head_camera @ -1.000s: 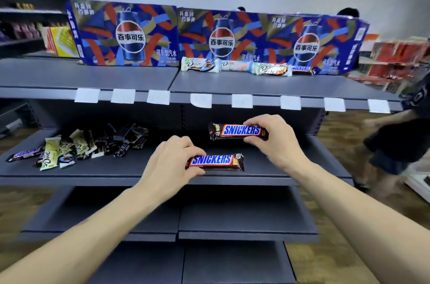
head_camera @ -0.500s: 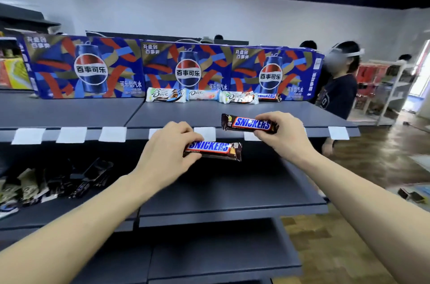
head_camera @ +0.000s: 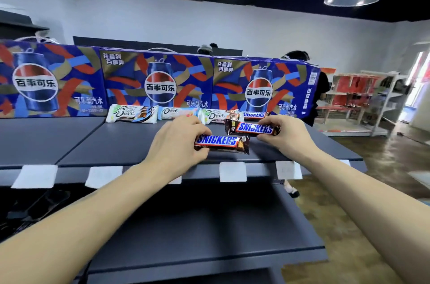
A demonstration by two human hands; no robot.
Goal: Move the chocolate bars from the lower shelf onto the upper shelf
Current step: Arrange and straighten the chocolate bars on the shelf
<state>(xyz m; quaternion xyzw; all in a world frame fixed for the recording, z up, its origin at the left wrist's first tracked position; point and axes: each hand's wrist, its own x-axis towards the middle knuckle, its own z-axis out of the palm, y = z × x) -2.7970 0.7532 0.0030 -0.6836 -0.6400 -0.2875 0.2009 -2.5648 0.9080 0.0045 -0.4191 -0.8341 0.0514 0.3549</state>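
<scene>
left hand (head_camera: pixel 176 144): fingers pinching brown-and-blue Snickers bar (head_camera: pixel 221 142) | right hand (head_camera: pixel 287 137): fingers pinching second Snickers bar (head_camera: pixel 252 128) | both over dark grey metal upper shelf (head_camera: pixel 116 144)

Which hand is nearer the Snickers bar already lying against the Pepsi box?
Right. The right hand, holding its own Snickers, is just in front of the lying Snickers bar; the left hand sits further left and nearer the shelf edge.

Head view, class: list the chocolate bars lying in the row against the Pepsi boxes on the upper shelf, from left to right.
Dove bar with the brown swirl → pale pink Dove bar → third Dove bar → Snickers bar, partly hidden behind the Snickers held in the right hand.
</scene>
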